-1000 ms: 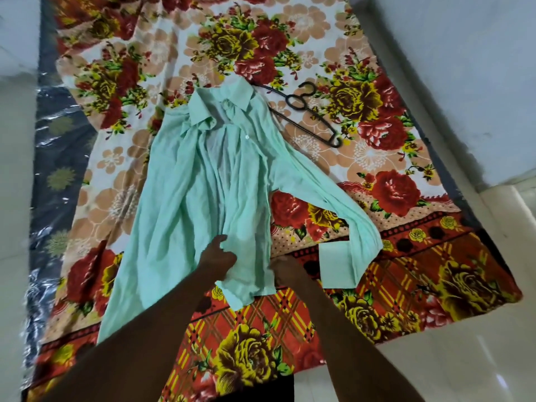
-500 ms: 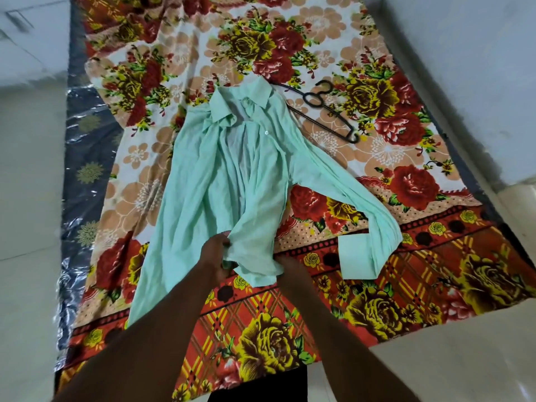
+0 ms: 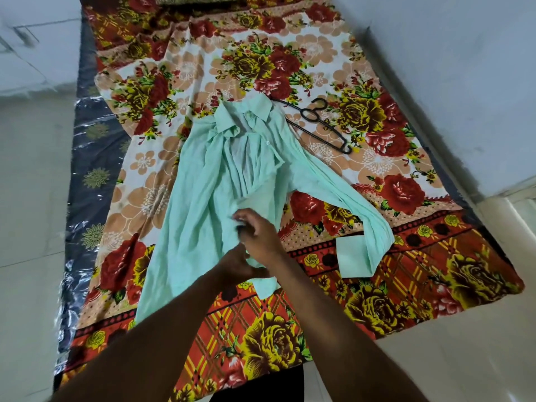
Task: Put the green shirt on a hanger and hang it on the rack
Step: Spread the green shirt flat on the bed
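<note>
ok so both my hands are bunched up on the lower front of the green shirt (image 3: 200, 216). My left hand (image 3: 235, 264) is pinching the edge near the hem, and my right hand (image 3: 258, 235) sits just above it with its fingers curled into the cloth, so both are clamped on fabric. The shirt is lying flat on the floral bedsheet (image 3: 377, 300) with its collar (image 3: 243, 117) away from me and one sleeve (image 3: 348, 210) flung out to my right. The black hanger (image 3: 317, 124) is on the sheet just beside the collar, untouched, and there's no rack in view.

My worry: the front is all scrunched and twisted, so if I lift from down here the whole thing probably bunches up and I lose the neck opening. That loose sleeve could also drag over the hanger and snag its hook. I reckon I should let go and go up to the collar first
</note>
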